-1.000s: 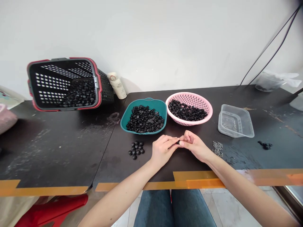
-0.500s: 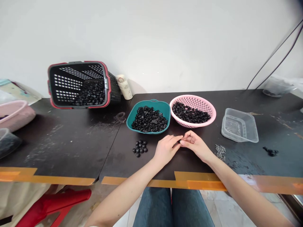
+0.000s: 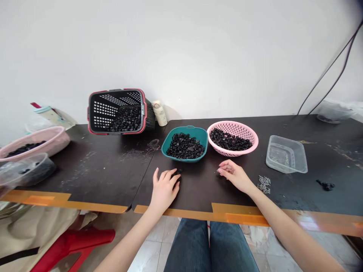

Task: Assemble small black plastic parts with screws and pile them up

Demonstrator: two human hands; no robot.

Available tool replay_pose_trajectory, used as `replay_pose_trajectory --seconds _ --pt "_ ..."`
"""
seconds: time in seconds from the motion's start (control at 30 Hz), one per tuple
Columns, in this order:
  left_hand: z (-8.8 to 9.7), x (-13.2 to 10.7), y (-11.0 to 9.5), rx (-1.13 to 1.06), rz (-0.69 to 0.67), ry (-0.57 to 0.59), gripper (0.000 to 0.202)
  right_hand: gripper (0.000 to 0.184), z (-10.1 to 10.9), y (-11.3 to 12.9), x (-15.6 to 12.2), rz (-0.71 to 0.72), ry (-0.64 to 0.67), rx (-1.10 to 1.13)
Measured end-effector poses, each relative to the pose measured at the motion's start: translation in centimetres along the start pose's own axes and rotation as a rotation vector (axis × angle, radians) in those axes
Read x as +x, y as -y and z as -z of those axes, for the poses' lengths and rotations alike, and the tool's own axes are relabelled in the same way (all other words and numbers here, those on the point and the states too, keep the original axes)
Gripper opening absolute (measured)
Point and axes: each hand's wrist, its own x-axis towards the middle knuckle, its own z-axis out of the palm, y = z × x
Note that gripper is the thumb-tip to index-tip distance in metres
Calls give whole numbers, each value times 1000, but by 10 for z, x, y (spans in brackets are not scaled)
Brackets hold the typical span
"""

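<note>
My left hand (image 3: 165, 190) lies over the small pile of round black caps (image 3: 179, 171) on the dark table, its fingers apart. Most of that pile is hidden beneath it. To the right, my right hand (image 3: 233, 176) hovers low over the table with curled fingers and the thumb close to the index finger. Whatever is between those fingertips is too small to make out. Behind the hands stand a teal basin (image 3: 163, 150) of black ring-like parts and a pink colander (image 3: 253, 136) of similar black parts. A small heap of metal pins (image 3: 264, 184) lies beside my right forearm.
A clear plastic tub (image 3: 301, 153) stands right, near a few black pieces (image 3: 325, 185). A dark basket (image 3: 145, 117) lies tipped at the back left, beside a white bottle (image 3: 160, 113). A pink basin (image 3: 58, 138) and a clear container (image 3: 47, 166) stand far left. Orange tape (image 3: 181, 214) lines the front edge.
My hands were together, fingertips meeting in front of the colander. My left hand has moved left onto the black caps and spread its fingers; the right has stayed nearly in place. The view has turned left.
</note>
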Motion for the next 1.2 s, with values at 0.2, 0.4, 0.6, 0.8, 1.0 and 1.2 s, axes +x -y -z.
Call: replay_pose_trajectory --seconds 0.2,0.4,0.6,0.8,1.0,1.2 --pt "25 49 20 13 58 -125 22 33 38 12 -22 13 -41 -143" --pt "1 156 29 95 99 516 22 39 93 11 -61 -43 -143 -410" --pt "-27 181 18 189 175 616 11 33 120 4 -95 -91 -195 -605" --pt "-10 173 19 246 215 423 25 26 120 -9 -101 -62 -173 -699" --pt "10 149 -26 -341 59 201 21 21 103 -6 -83 7 -163 -818" --pt "-26 101 -83 -1136 -129 507 22 18 102 -7 -56 -96 -131 -1009"
